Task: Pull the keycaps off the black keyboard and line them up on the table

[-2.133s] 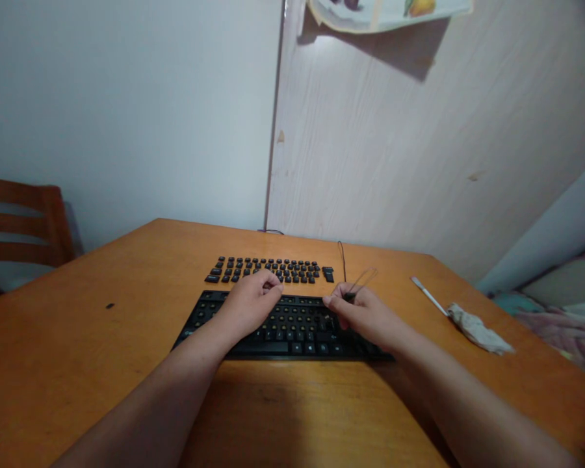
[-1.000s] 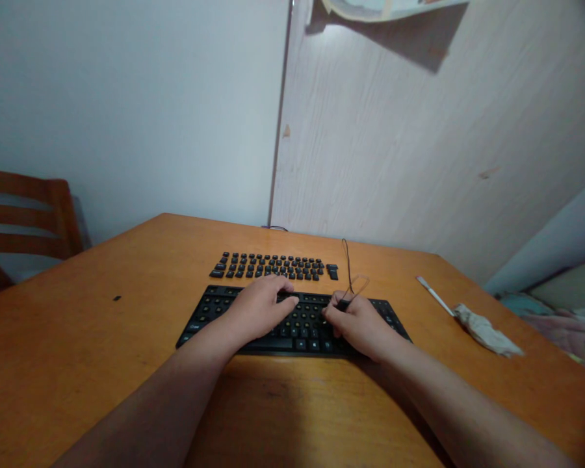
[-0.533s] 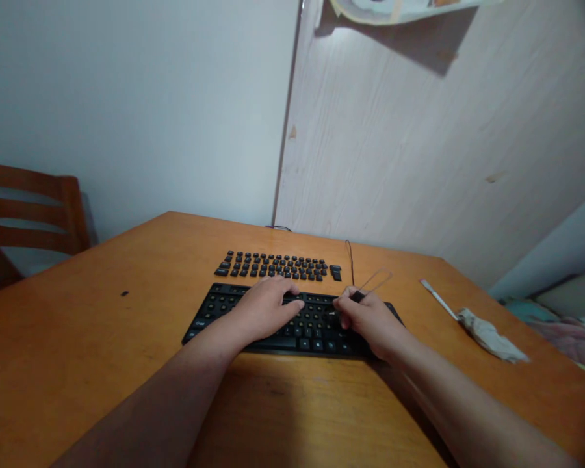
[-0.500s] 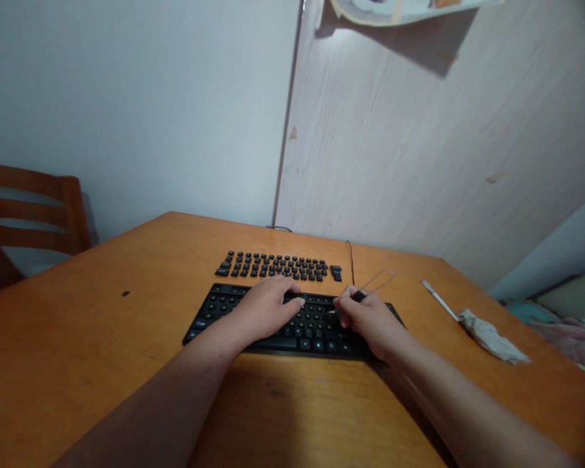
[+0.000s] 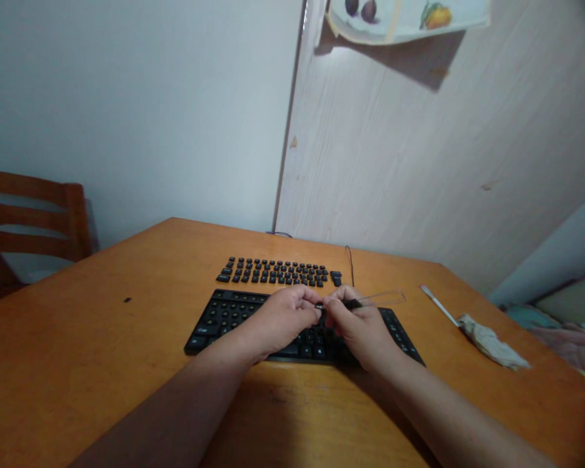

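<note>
A black keyboard (image 5: pixel 219 316) lies on the table under both hands, many of its keys stripped to bare stems. Over its middle, my left hand (image 5: pixel 283 318) pinches a small black keycap (image 5: pixel 318 305), mostly covered by fingers. Touching or almost touching those fingertips, my right hand (image 5: pixel 363 325) is closed around a wire keycap puller (image 5: pixel 352 303) with a black handle. The puller's thin wire loop points out to the right. Behind the keyboard, removed keycaps (image 5: pixel 273 272) sit in neat rows, with a few larger ones (image 5: pixel 336 277) at their right end.
On the wooden table (image 5: pixel 102 364), a small black piece (image 5: pixel 127 299) lies at left. A white-handled brush (image 5: pixel 439 304) and a crumpled cloth (image 5: pixel 492 343) lie at right. A cable (image 5: pixel 350 263) runs behind the keyboard. A wooden chair (image 5: pixel 34 221) stands at far left.
My right hand has moved left and up off the keys with the puller, meeting my left hand. The left fingers, spread over the keys before, are now pinched together. The view has tilted slightly upward.
</note>
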A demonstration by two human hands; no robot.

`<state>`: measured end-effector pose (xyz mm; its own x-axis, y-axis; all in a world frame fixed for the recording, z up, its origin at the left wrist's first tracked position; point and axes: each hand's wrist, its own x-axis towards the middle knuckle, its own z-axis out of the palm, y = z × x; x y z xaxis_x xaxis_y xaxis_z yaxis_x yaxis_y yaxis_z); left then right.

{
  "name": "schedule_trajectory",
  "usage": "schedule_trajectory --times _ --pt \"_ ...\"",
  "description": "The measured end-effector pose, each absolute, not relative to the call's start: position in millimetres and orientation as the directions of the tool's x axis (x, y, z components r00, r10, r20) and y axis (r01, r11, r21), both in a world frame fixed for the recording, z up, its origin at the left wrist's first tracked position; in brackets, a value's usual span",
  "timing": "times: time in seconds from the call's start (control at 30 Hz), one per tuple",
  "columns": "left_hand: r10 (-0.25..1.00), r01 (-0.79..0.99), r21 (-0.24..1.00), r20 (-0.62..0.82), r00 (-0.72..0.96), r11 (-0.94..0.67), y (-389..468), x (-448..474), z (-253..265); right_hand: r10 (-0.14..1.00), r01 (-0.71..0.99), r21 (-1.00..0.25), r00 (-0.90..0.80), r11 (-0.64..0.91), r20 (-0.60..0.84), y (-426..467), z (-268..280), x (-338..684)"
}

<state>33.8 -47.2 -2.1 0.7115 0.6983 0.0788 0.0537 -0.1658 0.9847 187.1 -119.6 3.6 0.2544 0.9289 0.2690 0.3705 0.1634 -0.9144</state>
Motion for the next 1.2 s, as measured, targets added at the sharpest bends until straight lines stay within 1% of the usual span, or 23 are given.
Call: schedule_trajectory --times 0.1,0.23,0.3,0.37,0.43,0.5,0.53,0.63,0.73,0.93,1.07,1.2 --pt "0.729 0.037 0.991 0.072 0.680 -0.132 -49 35 -1 0.935 0.360 -0.917 0.235 0.171 0.267 -120 5 182" --pt "0.744 -0.030 0.998 0.060 0.665 -0.054 -48 37 -2 0.928 0.362 -0.914 0.241 0.185 0.283 -122 9 179" --pt "0.746 -0.049 0.999 0.042 0.665 -0.012 -47 37 -3 0.910 0.401 -0.894 0.260 0.203 0.323 -123 10 181" --pt "0.749 -0.045 0.999 0.011 0.663 0.026 -45 37 -4 0.880 0.470 -0.846 0.252 0.252 0.402 -123 9 185" --pt "0.754 -0.036 0.998 -0.021 0.656 0.059 -43 36 -5 0.838 0.568 -0.754 0.192 0.330 0.511 -122 5 191" --pt "0.762 -0.034 0.996 -0.040 0.646 0.081 -41 35 -4 0.790 0.672 -0.613 0.068 0.414 0.609 -121 1 196" --pt "0.766 -0.040 0.995 -0.043 0.642 0.090 -41 34 -4 0.772 0.717 -0.536 -0.005 0.445 0.635 -120 -1 198" --pt "0.768 -0.065 0.992 -0.042 0.639 0.109 -40 33 -1 0.747 0.805 -0.354 -0.159 0.477 0.646 -117 -6 203" --pt "0.762 -0.076 0.989 -0.045 0.646 0.123 -40 33 0 0.750 0.853 -0.268 -0.195 0.448 0.632 -115 -8 206" --pt "0.744 -0.050 0.992 -0.056 0.666 0.120 -38 32 -2 0.769 0.887 -0.203 -0.221 0.414 0.600 -116 -7 206" --pt "0.745 -0.011 0.992 -0.087 0.661 0.125 -36 31 -4 0.769 0.890 -0.204 -0.214 0.408 0.602 -116 -7 206" --pt "0.793 0.000 0.998 -0.051 0.608 0.064 -35 29 0 0.776 0.900 -0.218 -0.180 0.378 0.605 -113 -9 213"
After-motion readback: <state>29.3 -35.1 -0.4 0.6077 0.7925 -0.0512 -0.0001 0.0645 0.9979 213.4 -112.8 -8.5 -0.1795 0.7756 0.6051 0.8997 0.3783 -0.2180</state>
